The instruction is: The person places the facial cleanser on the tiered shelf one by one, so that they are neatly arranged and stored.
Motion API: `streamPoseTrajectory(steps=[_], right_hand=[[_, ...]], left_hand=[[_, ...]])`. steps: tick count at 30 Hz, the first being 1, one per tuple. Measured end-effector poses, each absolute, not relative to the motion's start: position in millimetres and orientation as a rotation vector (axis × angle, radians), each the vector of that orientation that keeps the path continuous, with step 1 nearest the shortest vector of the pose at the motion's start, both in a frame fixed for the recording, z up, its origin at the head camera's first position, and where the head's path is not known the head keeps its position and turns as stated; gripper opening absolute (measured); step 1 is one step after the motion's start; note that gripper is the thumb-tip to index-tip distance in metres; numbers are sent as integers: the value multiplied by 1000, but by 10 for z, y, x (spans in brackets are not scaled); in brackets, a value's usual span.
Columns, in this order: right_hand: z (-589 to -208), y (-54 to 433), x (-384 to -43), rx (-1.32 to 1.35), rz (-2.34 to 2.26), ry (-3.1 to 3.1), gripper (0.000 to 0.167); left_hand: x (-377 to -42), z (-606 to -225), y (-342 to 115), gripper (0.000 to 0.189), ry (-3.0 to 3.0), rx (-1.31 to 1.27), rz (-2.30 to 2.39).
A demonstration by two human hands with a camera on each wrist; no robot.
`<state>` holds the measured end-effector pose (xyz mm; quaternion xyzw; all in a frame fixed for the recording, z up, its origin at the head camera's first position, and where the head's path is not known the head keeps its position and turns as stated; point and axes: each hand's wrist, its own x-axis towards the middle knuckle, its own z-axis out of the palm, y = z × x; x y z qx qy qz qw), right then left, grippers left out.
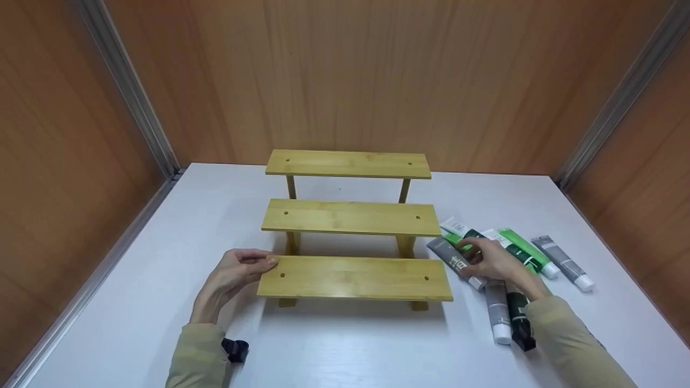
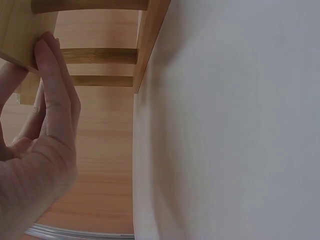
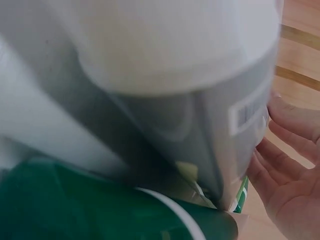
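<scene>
My left hand (image 1: pixel 233 277) holds the left end of the lowest shelf of a three-step bamboo rack (image 1: pixel 356 277); in the left wrist view its fingers (image 2: pixel 55 95) lie against the board's end. Right of the rack, my right hand (image 1: pixel 496 264) is over a pile of tubes, its thumb and fingers bent and apart. Nearest its thumb lies a grey tube with white lettering (image 1: pixel 452 257), with a green tube under the fingertips. In the right wrist view, another grey tube with a white cap (image 3: pixel 165 45) hides part of the fingers (image 3: pixel 280 165).
Beside the right forearm lie a grey tube (image 1: pixel 497 310) and a dark green tube (image 1: pixel 517 307). Farther right are a bright green tube (image 1: pixel 525 250) and a grey tube (image 1: pixel 563 262). Wooden panels (image 1: pixel 350 75) enclose the white table (image 1: pixel 135 302) at back and sides.
</scene>
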<state>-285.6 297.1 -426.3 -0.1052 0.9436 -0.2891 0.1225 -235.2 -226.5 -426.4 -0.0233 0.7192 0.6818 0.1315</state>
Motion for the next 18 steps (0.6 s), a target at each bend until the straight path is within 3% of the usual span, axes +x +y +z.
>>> streamPoseTrajectory(steps=[18], right_hand=[[-4215,2975,-2799,-304,-947,2699,57]], left_hand=[[-2361,-4277,-2275,50,2100,-39,1956]])
